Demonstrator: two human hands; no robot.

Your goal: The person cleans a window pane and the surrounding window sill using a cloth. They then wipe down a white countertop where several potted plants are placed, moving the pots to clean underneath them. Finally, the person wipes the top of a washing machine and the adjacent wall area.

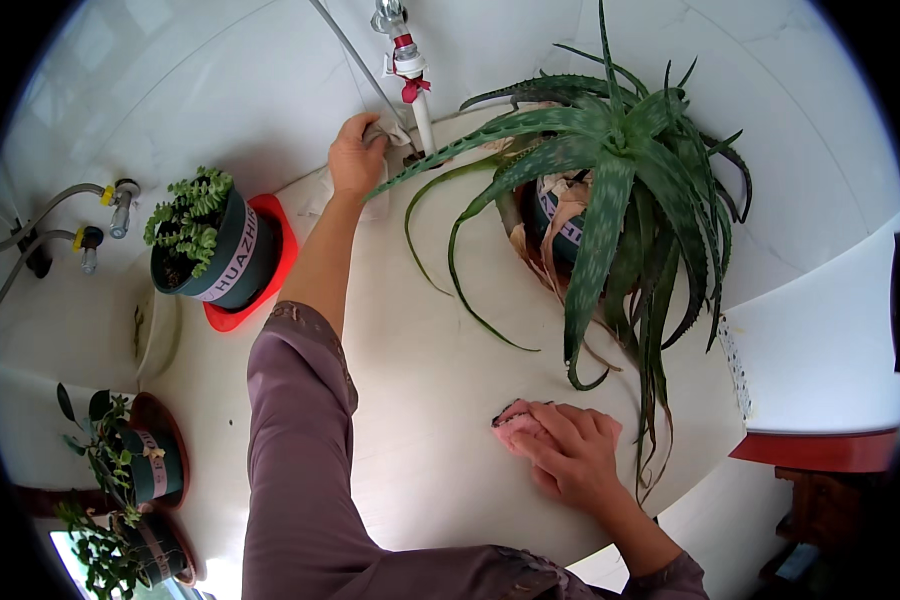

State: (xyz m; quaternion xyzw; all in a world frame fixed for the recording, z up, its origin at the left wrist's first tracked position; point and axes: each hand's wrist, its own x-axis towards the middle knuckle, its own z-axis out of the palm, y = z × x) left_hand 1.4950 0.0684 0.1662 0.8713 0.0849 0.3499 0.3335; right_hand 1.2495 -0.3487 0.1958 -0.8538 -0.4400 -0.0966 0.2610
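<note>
My left hand [358, 155] reaches to the back of the cream tabletop [420, 420], beside the white pipe. Its fingers close on a crumpled whitish tissue [388, 131]; another pale, thin piece lies beneath the wrist. At the front right, my right hand [575, 455] is pressed down on a folded pink cloth [522, 424] with a dark edge, fingers curled over it. A large spotted aloe plant [610, 160] stands beyond that hand, long leaves drooping over the tabletop toward it. One leaf tip reaches almost to my left wrist.
A dark green pot [235, 255] with a succulent sits on a red tray [270, 290] left of my forearm. Two more potted plants [155, 465] line the left edge. At the back, a white pipe [424, 120] and a thin metal rod [355, 55] rise by the wall.
</note>
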